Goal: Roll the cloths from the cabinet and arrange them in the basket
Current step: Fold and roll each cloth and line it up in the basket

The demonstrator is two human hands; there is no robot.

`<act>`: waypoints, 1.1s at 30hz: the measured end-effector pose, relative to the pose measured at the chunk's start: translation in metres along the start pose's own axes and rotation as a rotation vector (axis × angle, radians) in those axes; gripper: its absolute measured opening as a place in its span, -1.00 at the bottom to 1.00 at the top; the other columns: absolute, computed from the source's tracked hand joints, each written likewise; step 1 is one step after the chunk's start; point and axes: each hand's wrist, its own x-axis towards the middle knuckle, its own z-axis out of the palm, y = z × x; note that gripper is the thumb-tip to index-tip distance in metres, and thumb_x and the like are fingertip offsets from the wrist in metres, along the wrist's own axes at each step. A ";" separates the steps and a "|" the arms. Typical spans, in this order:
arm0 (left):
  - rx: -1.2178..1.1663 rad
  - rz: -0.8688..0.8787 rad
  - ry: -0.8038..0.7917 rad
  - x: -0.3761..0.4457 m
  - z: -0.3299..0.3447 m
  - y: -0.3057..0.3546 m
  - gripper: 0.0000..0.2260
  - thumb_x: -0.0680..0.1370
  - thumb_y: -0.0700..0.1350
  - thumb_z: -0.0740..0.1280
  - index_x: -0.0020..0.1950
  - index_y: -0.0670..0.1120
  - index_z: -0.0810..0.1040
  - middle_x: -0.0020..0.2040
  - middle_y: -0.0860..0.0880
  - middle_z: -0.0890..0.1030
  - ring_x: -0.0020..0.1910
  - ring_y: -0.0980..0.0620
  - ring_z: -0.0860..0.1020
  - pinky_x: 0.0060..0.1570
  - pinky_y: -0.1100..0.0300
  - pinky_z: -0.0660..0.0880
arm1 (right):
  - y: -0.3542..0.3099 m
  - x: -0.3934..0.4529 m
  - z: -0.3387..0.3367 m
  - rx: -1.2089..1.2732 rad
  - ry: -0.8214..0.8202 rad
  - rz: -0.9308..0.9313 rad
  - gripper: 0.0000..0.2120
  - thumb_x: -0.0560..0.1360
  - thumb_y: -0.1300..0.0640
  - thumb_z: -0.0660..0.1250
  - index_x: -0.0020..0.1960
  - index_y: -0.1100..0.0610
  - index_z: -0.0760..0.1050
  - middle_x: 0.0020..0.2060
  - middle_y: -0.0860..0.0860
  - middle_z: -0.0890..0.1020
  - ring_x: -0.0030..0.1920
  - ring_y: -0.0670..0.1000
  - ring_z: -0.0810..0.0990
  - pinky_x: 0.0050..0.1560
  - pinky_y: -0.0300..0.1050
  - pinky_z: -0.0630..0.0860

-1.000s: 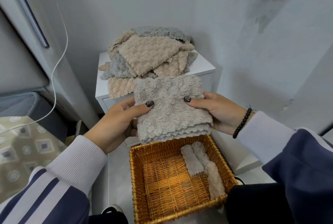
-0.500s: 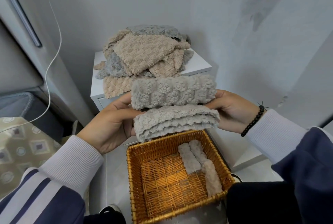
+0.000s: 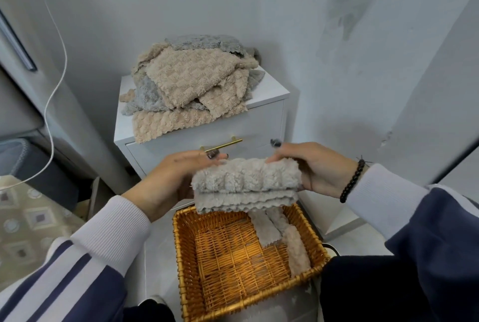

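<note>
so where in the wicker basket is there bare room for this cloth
The square orange wicker basket is bare across its left and middle, bordered by the left wall and near rim. Its right side is crowded: pale grey-beige rolled cloths lie along the right wall. Both hands hold the fluffy grey cloth above the far rim.

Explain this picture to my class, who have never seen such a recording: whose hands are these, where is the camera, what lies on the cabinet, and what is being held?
There is no machine here. A person wears a wide-angle camera on the head, so the one view looks forward and down at that person's own two hands. The left hand and the right hand hold the two ends of a grey cloth, partly rolled, above a wicker basket. Rolled cloths lie along the basket's right side. Behind stands a white cabinet with a pile of beige and grey cloths on top, not yet rolled.
</note>
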 end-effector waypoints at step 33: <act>0.556 -0.215 0.285 0.093 0.057 -0.173 -0.43 0.50 -0.16 0.42 0.45 -0.05 0.27 0.31 0.00 0.45 0.08 0.11 0.48 -0.02 0.31 0.47 | 0.192 0.061 -0.003 -0.853 0.280 0.249 -0.68 0.48 -0.18 0.17 0.20 -0.14 0.39 0.07 -0.05 0.59 0.06 0.05 0.57 0.08 -0.07 0.50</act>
